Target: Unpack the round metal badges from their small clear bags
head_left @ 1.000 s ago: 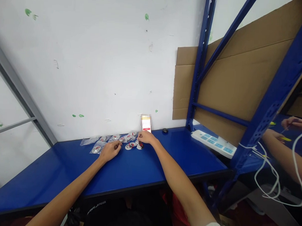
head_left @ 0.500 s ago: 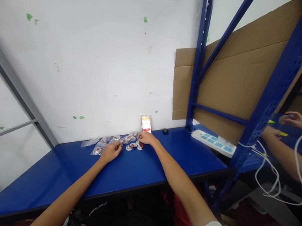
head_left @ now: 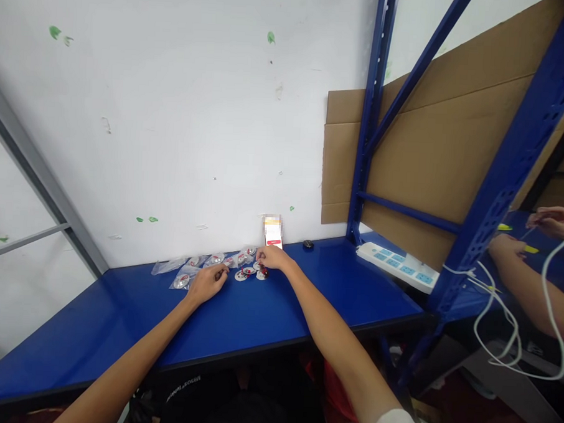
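My left hand (head_left: 207, 283) rests on the blue table with its fingers curled and thumb against the fingertips. Whatever may be between them is too small to make out. Just left of it lie clear plastic bags (head_left: 182, 281) with round silvery pieces inside. My right hand (head_left: 271, 258) reaches over a small group of flat white discs (head_left: 240, 275) with red and dark parts on them. Its fingers are pinched together at the far edge of this group; what they grip is hidden.
A lit phone (head_left: 274, 239) leans against the wall behind my right hand. A small black object (head_left: 308, 244) and a white power strip (head_left: 396, 266) are to the right. Blue rack posts (head_left: 499, 152), cardboard (head_left: 444, 144) and white cables (head_left: 514, 334) stand beyond. Another person's hands (head_left: 555, 222) work at far right.
My hands hold nearly the same place and pose. The view has shifted very slightly. At far right, the other person's hands have moved a little.
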The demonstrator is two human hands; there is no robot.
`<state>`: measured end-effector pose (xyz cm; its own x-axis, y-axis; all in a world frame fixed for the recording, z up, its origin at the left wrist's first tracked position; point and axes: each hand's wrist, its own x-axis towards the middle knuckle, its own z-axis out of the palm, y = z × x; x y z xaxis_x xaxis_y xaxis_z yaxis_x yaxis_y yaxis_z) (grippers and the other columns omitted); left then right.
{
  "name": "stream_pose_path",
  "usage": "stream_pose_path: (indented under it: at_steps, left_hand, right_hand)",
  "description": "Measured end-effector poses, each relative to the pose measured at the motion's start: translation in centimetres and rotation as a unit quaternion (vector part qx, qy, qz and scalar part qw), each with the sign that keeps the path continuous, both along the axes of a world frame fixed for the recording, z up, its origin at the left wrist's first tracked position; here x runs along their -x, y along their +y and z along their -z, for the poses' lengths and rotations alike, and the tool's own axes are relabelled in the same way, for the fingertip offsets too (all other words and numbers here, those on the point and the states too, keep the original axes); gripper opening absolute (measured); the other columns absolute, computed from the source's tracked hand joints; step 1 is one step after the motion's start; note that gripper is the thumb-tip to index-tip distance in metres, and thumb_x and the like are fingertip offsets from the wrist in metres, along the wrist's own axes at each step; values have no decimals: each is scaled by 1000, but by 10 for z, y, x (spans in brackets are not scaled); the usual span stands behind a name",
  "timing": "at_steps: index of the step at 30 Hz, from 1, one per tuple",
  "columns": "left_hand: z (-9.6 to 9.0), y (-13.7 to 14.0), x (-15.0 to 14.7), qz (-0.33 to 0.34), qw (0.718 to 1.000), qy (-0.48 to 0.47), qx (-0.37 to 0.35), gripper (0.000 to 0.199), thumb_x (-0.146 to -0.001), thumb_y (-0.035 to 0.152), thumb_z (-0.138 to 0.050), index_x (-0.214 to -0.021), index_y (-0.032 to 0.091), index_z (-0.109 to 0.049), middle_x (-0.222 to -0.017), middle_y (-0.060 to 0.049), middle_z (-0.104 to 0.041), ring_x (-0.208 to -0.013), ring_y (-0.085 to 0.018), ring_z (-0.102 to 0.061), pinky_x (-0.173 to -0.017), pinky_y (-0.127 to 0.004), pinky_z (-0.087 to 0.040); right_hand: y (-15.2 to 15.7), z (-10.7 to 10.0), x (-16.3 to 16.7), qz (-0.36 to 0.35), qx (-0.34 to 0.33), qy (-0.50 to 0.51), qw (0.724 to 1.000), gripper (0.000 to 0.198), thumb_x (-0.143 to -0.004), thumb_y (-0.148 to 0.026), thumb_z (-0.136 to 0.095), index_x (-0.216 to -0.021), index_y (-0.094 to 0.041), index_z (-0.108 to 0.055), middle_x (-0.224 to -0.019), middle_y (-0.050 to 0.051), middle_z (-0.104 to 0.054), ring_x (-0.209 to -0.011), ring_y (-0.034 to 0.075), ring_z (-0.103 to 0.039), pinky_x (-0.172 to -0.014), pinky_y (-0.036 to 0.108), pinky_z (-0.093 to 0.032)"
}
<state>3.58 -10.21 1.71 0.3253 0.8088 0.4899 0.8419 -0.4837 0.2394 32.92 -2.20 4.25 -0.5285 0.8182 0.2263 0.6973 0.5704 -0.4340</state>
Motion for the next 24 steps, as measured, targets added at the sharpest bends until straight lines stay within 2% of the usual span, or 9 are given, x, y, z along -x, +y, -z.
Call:
stream_pose_path:
  at_steps: [4, 12, 19, 24]
  left_hand:
    - [0, 0, 0, 1, 1000, -1, 4, 24, -96, 30, -50, -102, 24, -73, -84, -3, -75, -73, -22, -68, -72, -32, -46]
    - [-4, -3, -3, -2, 1000, -2, 4, 24, -96, 30, -50, -100, 24, -73, -82, -3, -74, -72, -22, -67, -72, -32, -46]
    - [-2, -3, -4, 3, 1000, -7, -6, 23, -96, 28, -51, -100, 23, -73, -85, -3, -75, -71, -21, -66, -73, -32, -47]
    - [-6, -7, -6, 0, 1000, -5, -1, 23, -97, 28, -51, -98, 23, -73, -80, -2, -73, -69, -21, -65, -69, -31, -45]
  right_hand:
    - [-4, -5, -2, 8, -16, 10, 1000, 21, -90, -12, -66, -105, -21, -79, -91, 3, -81, -87, 17, -73, -69, 21, -43]
    - [-4, -7, -5, 7, -23, 28, 999, 23, -90, -12, -65, -105, -21, -79, -78, 1, -79, -84, 17, -73, -71, 20, -46]
    - [1, -2, -4, 4, -26, 37, 999, 19, -89, -13, -67, -102, -20, -79, -90, 2, -80, -81, 16, -72, -69, 20, -45]
    - [5, 4, -2, -26, -6, 51, 998, 19, -86, -10, -67, -99, -20, -78, -86, 1, -79, -78, 15, -71, -66, 20, -45]
